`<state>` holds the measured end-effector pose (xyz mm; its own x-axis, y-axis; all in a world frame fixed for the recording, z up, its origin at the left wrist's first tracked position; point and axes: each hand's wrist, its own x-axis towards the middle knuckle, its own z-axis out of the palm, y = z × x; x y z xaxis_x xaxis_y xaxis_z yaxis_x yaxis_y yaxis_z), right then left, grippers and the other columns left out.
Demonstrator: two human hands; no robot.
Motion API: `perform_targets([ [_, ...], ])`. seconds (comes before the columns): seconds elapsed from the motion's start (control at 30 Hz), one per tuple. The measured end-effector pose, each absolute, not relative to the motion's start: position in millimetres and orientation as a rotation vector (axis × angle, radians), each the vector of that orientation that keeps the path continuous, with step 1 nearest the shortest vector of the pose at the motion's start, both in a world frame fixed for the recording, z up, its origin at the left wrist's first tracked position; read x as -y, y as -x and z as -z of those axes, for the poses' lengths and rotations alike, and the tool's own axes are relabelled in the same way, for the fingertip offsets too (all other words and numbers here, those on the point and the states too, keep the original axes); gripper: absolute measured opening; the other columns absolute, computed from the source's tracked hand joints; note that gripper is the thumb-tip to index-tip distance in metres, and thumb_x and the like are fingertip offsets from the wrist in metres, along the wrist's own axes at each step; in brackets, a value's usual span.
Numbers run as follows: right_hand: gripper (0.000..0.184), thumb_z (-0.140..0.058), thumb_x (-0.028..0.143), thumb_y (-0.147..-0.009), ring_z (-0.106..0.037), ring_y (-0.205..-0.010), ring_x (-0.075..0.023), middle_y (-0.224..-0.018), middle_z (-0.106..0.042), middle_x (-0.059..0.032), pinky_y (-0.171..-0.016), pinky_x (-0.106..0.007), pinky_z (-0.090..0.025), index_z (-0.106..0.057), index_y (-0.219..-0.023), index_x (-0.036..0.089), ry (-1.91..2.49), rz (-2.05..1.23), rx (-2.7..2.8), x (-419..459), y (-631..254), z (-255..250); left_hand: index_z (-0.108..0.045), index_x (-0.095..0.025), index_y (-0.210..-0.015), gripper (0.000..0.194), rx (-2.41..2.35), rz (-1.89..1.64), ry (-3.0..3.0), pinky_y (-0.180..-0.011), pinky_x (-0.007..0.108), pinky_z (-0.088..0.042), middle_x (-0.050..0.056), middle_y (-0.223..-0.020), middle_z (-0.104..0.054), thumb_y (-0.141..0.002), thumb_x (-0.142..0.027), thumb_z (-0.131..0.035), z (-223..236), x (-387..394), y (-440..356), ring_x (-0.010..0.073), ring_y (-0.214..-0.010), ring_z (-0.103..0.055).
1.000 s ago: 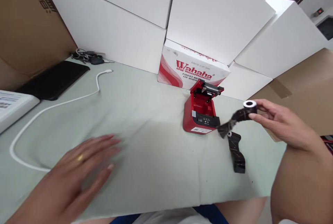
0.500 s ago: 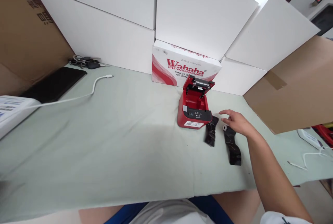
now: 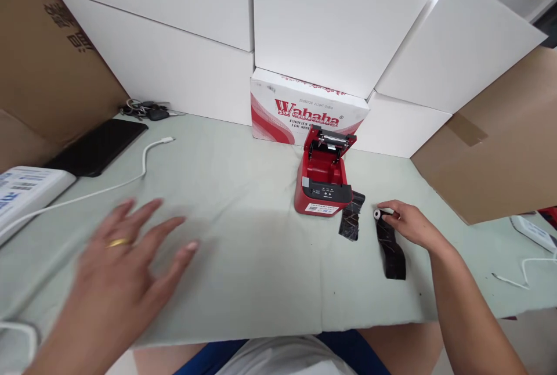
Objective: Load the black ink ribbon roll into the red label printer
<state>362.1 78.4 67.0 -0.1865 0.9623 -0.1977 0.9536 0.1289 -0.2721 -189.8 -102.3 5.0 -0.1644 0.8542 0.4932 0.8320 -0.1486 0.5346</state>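
Observation:
My right hand (image 3: 407, 222) pinches a small roll (image 3: 383, 213) between thumb and index finger; its white core end faces left and a dark, curled strip of paper trails from it toward me. To the left stands a red receipt printer (image 3: 322, 189), its lid tipped back and its paper bay showing bare inside. Beside the printer lies a loose black strip of paper (image 3: 349, 224). Over the left part of the table my left hand (image 3: 126, 264), with a gold ring, hovers with fingers spread, holding nothing and slightly blurred.
Behind the printer stands a Wahaha carton (image 3: 270, 111) among stacked white boxes (image 3: 174, 56). At left lie a white cable (image 3: 143, 169), a black flat tablet-like thing (image 3: 100, 145), keys (image 3: 150, 110) and a white box (image 3: 35, 186). Cardboard (image 3: 500, 143) walls the right side.
My left hand has come into view from the lower left. My right hand has lowered slightly, and its fingers have closed on the roll.

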Motion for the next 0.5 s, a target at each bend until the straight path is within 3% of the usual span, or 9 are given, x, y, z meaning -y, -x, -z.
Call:
perform_targets([
  [0.07, 0.046, -0.058, 0.029, -0.092, -0.076, -0.107, -0.0282, -0.13, -0.08, -0.0111, -0.098, -0.04, -0.059, -0.078, -0.132, 0.023, 1.977, -0.553, 2.394, -79.4, -358.4, -65.5, -0.075, -0.038, -0.124, 0.03, -1.954, -1.258, -1.959, -0.13, 0.069, -0.043, 0.004, -0.16, -0.063, -0.099, -0.052, -0.066, -35.4, 56.6, 139.9, 0.0415, -0.161, -0.047],
  [0.13, 0.044, -0.062, 0.025, -0.087, -0.076, -0.115, -0.0326, -0.132, -0.079, -0.014, -0.101, -0.043, -0.058, -0.081, -0.126, 0.022, 1.995, -0.552, 2.432, -78.1, -355.6, -69.4, -0.076, -0.034, -0.118, 0.032, -1.78, -1.321, -1.791, -0.118, 0.062, -0.054, 0.007, -0.151, -0.069, -0.102, -0.057, -0.063, -57.8, 8.5, 103.4, 0.0377, -0.144, -0.063],
  [0.27, 0.031, -0.067, 0.031, -0.09, -0.078, -0.103, -0.0309, -0.119, -0.083, -0.0093, -0.092, -0.041, -0.061, -0.084, -0.115, 0.028, 1.961, -0.722, 2.537, -59.1, -352.9, -111.6, -0.072, -0.024, -0.106, 0.032, -1.415, -1.46, -1.365, -0.112, 0.051, -0.055, 0.009, -0.122, -0.078, -0.102, -0.054, -0.062, -73.9, -86.1, 61.6, 0.0303, -0.12, -0.07],
  [0.37, 0.032, -0.061, 0.045, -0.102, -0.077, -0.096, -0.0255, -0.118, -0.082, -0.0052, -0.085, -0.036, -0.062, -0.081, -0.125, 0.034, 1.669, -1.027, 2.68, -39.2, -342.6, -165.5, -0.066, -0.023, -0.103, 0.027, -1.207, -1.498, -1.201, -0.117, 0.049, -0.051, 0.008, -0.124, -0.075, -0.1, -0.05, -0.064, -62.8, -137.1, 34.1, 0.0271, -0.123, -0.066],
  [0.5, 0.034, -0.056, 0.047, -0.108, -0.077, -0.103, -0.0256, -0.122, -0.081, -0.0056, -0.087, -0.036, -0.063, -0.078, -0.13, 0.034, 1.398, -0.825, 2.711, -38.4, -300.1, -211.2, -0.062, -0.024, -0.123, 0.04, -1.003, -1.494, -1.145, -0.114, 0.045, -0.052, 0.008, -0.131, -0.073, -0.101, -0.058, -0.061, -26.2, -159.7, 4.5, 0.025, -0.123, -0.067],
])
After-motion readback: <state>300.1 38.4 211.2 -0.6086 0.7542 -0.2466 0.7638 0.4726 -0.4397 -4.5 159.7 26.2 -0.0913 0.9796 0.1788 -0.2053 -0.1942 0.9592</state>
